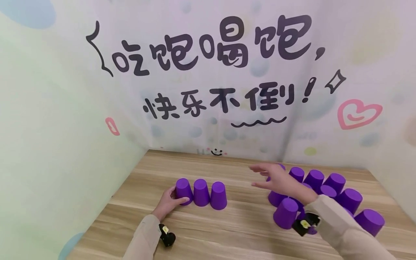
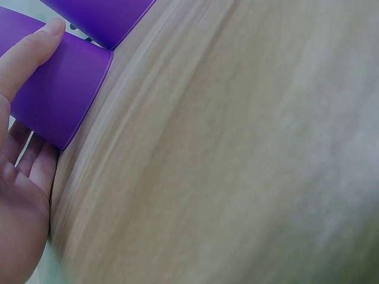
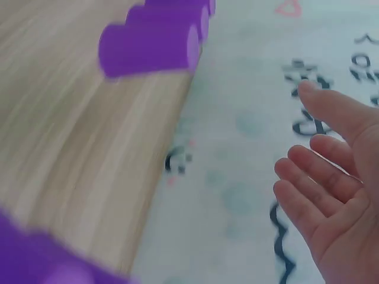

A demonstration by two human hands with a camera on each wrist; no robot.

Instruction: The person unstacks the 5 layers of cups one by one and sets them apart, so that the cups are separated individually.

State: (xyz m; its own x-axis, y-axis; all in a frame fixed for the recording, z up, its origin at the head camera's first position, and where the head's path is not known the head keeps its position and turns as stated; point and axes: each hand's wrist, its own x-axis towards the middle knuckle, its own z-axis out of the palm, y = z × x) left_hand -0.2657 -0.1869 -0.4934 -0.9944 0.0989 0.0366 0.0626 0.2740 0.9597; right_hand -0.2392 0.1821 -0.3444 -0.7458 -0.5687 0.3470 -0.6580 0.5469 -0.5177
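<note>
Three upside-down purple cups stand in a row left of centre in the head view. My left hand [image 1: 169,203] holds the leftmost cup [image 1: 184,190], its thumb across the near side and its fingers round the far left side. The left wrist view shows this held cup [image 2: 68,86] standing on the table. Beside it are the middle cup [image 1: 201,193] and the right cup [image 1: 218,196]. My right hand [image 1: 276,179] is raised in the air over the left edge of a larger cup group, fingers extended and thumb apart, holding nothing. Its open palm [image 3: 340,219] shows in the right wrist view.
Several more upside-down purple cups crowd the table's right side, among them a near cup [image 1: 286,213] and a far-right cup [image 1: 370,220]. My right forearm hides some of them. The wooden table [image 1: 227,234] meets a printed backdrop [image 1: 201,133] behind.
</note>
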